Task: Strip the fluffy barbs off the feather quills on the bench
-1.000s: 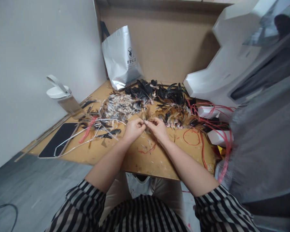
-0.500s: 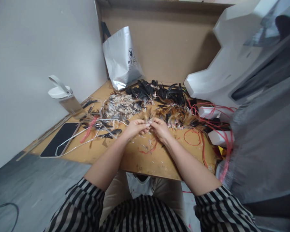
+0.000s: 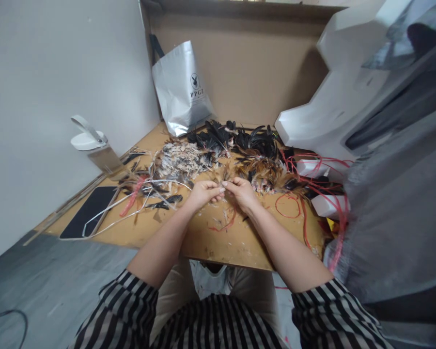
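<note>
My left hand (image 3: 206, 192) and my right hand (image 3: 239, 192) meet above the front middle of the wooden table, fingertips pinched together. Between them they grip a small tuft of brown feathers (image 3: 223, 173), its tips fanning away from me. The quill ends are hidden by my fingers. Just beyond lies a heap of brown feathers (image 3: 269, 173), with bunches of black feathers (image 3: 254, 140) behind it. To the left of these spreads a pile of pale, grey feathers (image 3: 181, 160). Under my hands, a thin red string (image 3: 225, 225) and bits of fluff lie on the tabletop (image 3: 199, 237).
A tablet or large phone (image 3: 89, 212) lies at the left, crossed by a white strip, near a lidded bottle (image 3: 103, 152). A silver bag (image 3: 181, 92) leans at the back. At the right are red strings (image 3: 343, 232), white blocks (image 3: 329, 206) and grey cloth (image 3: 403, 208).
Both hands stay pinched on the brown feathers in nearly the same place, with only slight finger movement. The whole view has shifted a little.
</note>
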A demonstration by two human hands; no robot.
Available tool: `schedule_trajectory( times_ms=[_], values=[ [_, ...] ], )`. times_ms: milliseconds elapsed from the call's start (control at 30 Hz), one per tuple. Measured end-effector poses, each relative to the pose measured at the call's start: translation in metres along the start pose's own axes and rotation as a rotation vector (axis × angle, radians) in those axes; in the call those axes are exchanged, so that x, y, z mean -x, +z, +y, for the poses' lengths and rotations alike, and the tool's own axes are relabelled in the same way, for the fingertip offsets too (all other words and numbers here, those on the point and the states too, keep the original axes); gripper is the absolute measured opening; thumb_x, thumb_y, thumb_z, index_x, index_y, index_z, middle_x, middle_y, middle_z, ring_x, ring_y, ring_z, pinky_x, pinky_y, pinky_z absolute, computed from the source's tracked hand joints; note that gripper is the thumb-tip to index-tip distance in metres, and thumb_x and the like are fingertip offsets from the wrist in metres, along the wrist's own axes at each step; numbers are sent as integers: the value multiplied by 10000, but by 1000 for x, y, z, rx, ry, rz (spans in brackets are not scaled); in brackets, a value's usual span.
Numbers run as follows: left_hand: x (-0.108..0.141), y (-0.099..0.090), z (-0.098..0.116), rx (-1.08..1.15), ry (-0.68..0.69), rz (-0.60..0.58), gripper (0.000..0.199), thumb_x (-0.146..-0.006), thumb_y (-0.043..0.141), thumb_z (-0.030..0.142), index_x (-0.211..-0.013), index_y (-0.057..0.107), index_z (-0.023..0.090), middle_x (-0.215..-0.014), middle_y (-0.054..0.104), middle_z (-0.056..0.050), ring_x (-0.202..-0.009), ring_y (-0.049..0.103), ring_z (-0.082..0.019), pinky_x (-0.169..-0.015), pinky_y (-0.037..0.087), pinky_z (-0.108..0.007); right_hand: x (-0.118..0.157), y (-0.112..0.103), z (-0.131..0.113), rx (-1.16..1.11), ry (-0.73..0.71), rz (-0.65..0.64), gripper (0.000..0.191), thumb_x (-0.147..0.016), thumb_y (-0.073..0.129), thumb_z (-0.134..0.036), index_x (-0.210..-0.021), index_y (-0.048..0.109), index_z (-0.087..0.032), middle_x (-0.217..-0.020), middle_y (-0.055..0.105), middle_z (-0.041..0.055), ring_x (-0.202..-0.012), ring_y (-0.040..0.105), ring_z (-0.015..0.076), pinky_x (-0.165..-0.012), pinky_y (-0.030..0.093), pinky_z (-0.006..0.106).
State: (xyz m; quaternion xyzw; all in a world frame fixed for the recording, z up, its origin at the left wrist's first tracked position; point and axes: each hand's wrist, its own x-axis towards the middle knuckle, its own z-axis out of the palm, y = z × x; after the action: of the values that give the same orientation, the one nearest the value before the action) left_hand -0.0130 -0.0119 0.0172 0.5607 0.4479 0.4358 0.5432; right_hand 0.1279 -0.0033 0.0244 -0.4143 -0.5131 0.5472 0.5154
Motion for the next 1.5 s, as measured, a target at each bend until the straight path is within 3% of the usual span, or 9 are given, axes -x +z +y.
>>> schedule_trajectory(
  times_ms=[367,433,533,700,833,1000,1200,1367,1500],
  values=[
    [0,2,-4,78,5,-33,299,-617,666,379,-713,607,102,-709,647,-82,-596,592,-121,-509,426,-206,-4,-7,1,97,20,-39,357,-546,681,-446,-528,468,-161,-452,443,-63,-427,347,58,-446,259,205],
    [1,6,-3,77,-17,-15,375,-604,674,388,-849,607,112,-813,647,-91,-622,599,-126,-510,432,-211,-7,-20,-8,242,-31,-4,356,-562,665,-456,-527,479,-155,-455,433,-63,-431,333,54,-441,245,202],
    [-1,7,-1,66,55,131,518,-539,722,357,-976,573,122,-896,633,-91,-616,587,-109,-532,441,-217,-14,-55,-22,414,-84,9,343,-586,651,-451,-530,490,-153,-442,424,-62,-411,328,52,-421,236,200],
    [-7,-3,-2,84,137,331,477,-561,695,394,-920,581,103,-747,630,-68,-554,567,-113,-478,424,-217,-21,-115,-35,435,-4,188,333,-571,667,-429,-507,475,-164,-361,378,-68,-332,290,46,-360,213,199],
    [-9,-7,-3,69,144,329,450,-568,687,398,-895,596,103,-659,615,-49,-539,570,-122,-461,415,-215,-22,-138,-32,490,100,194,316,-573,669,-399,-485,481,-160,-336,416,-42,-294,301,48,-320,197,192],
    [-9,-7,-4,46,126,310,431,-581,675,392,-892,601,102,-663,616,-50,-521,559,-114,-431,393,-200,-25,-144,-23,671,196,149,253,-608,635,-328,-477,513,-148,-390,510,-2,-300,389,67,-313,256,187],
    [-10,-8,-7,57,117,310,441,-578,678,386,-894,586,93,-650,607,-45,-511,557,-112,-419,385,-191,-26,-144,-17,790,157,211,181,-585,650,-245,-487,535,-145,-397,530,6,-323,433,80,-369,326,202],
    [-12,-11,-7,65,125,351,438,-587,677,371,-913,580,95,-654,610,-46,-508,560,-110,-411,377,-178,-22,-135,-36,544,-134,443,222,-636,627,-331,-759,574,-155,-502,567,-4,-345,425,73,-352,316,194],
    [-12,-16,-7,49,162,391,424,-603,665,361,-927,585,99,-705,628,-67,-517,560,-104,-409,375,-172,-11,-123,-55,298,-221,340,269,-679,601,-404,-807,565,-170,-575,585,1,-356,410,51,-332,279,169]
  ],
)
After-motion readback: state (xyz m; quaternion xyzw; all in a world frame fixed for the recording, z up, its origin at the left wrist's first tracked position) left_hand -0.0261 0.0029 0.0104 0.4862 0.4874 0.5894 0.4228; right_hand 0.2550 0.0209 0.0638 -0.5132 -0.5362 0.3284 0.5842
